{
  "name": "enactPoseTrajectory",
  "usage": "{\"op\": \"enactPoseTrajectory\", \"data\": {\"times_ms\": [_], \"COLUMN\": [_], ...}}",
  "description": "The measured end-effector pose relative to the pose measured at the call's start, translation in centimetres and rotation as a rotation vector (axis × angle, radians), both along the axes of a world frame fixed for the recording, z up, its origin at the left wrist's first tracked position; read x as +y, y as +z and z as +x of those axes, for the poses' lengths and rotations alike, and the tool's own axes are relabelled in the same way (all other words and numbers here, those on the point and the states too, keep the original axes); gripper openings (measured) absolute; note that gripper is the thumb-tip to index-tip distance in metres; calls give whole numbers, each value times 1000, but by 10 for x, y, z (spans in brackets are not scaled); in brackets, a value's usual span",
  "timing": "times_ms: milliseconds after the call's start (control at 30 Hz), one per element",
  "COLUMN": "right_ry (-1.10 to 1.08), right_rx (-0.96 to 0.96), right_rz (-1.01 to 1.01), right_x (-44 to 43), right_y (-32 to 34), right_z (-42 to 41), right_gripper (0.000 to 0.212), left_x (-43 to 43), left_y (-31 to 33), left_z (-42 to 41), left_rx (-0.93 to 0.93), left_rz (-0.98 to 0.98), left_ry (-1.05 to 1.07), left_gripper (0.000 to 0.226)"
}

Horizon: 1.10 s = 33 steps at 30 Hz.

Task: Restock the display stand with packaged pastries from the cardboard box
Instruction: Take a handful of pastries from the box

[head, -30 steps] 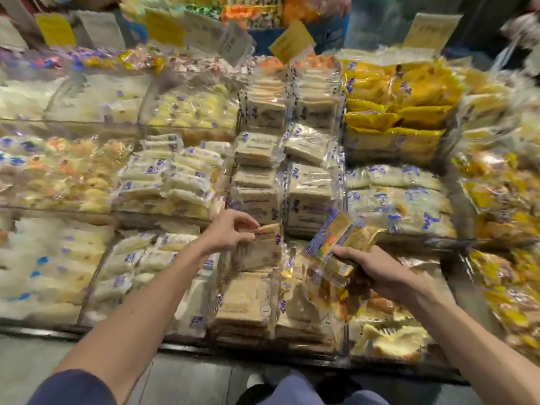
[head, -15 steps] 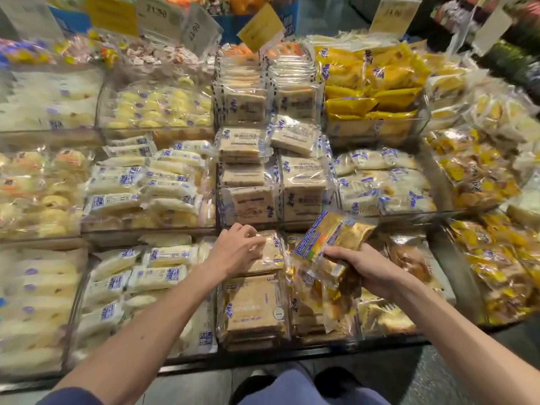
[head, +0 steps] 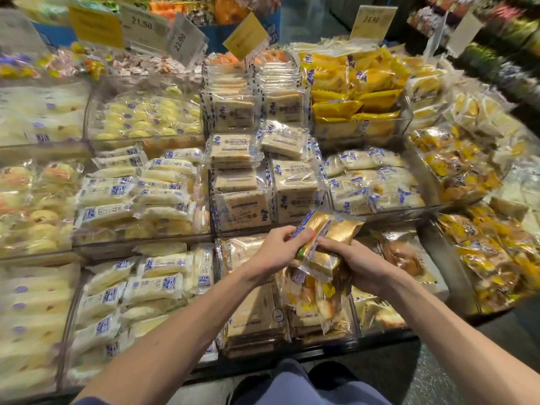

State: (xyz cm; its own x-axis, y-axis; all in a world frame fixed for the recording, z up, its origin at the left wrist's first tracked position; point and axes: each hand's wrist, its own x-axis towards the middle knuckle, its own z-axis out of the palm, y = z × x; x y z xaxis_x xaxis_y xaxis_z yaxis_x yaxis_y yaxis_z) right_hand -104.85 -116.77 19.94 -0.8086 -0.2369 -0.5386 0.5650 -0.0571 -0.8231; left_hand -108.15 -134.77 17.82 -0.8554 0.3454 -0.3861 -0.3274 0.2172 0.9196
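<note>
A tiered display stand (head: 140,244) with clear bins full of wrapped pastries fills the head view. My right hand (head: 359,264) grips a small bunch of gold-wrapped pastry packs (head: 327,241) above the lower middle bin. My left hand (head: 277,252) pinches the left end of the same bunch. Below the hands lie more clear-wrapped pastries (head: 315,299) and a stack of flat square cakes (head: 251,317). No cardboard box is in view.
Square cake packs (head: 242,206) are stacked in the middle column, white roll packs (head: 131,194) to the left, yellow bags (head: 356,83) at the upper right. Price cards (head: 143,27) stand along the top. The floor and my shoes (head: 330,375) show below the stand's front edge.
My left hand left the square cake pack in the lower bin and moved right to take hold of the gold packs. My right hand stayed in place with them.
</note>
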Motion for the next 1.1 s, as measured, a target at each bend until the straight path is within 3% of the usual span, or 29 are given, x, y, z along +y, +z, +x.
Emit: {"op": "enactPoseTrajectory", "data": {"times_ms": [100, 200, 233, 333, 433, 533, 633, 733, 833, 933, 1100], "right_ry": [-30, -38, -44, -97, -140, -187, -264, -314, -309, -280, -296], "right_rx": [-21, -14, -10, -9, -2, -3, -11, -24, -27, -23, -22], "right_rz": [-18, 14, 41, 76, 81, 115, 119, 97, 90, 92, 74], "right_x": [3, 14, 18, 30, 44, 60, 77, 88, 92, 90, 91], "right_y": [-2, -5, -6, 0, 0, 0, -3, -7, -9, -8, -8], "right_z": [3, 8, 10, 17, 22, 29, 37, 43, 47, 51, 51], "right_gripper": [69, 96, 92, 54, 50, 51, 53, 59, 62, 58, 57], "left_x": [6, 2, 1, 1, 5, 3, -4, -2, 2, 5, 3], "left_y": [-3, -1, 0, 9, 20, 27, 19, -10, -51, -74, -84], "left_z": [-5, -14, -15, -22, -29, -40, -46, -43, -41, -36, -24], "left_rx": [-110, -221, -253, -256, -204, 78, 611, 1128, 1527, 1522, 1206], "left_rz": [56, 85, 107, 115, 173, -17, -511, -810, -896, -842, -800], "left_ry": [135, 251, 259, 181, 139, 167, 44, -166, -354, -477, -697], "left_gripper": [43, 50, 45, 28, 27, 24, 25, 33, 37, 34, 20]}}
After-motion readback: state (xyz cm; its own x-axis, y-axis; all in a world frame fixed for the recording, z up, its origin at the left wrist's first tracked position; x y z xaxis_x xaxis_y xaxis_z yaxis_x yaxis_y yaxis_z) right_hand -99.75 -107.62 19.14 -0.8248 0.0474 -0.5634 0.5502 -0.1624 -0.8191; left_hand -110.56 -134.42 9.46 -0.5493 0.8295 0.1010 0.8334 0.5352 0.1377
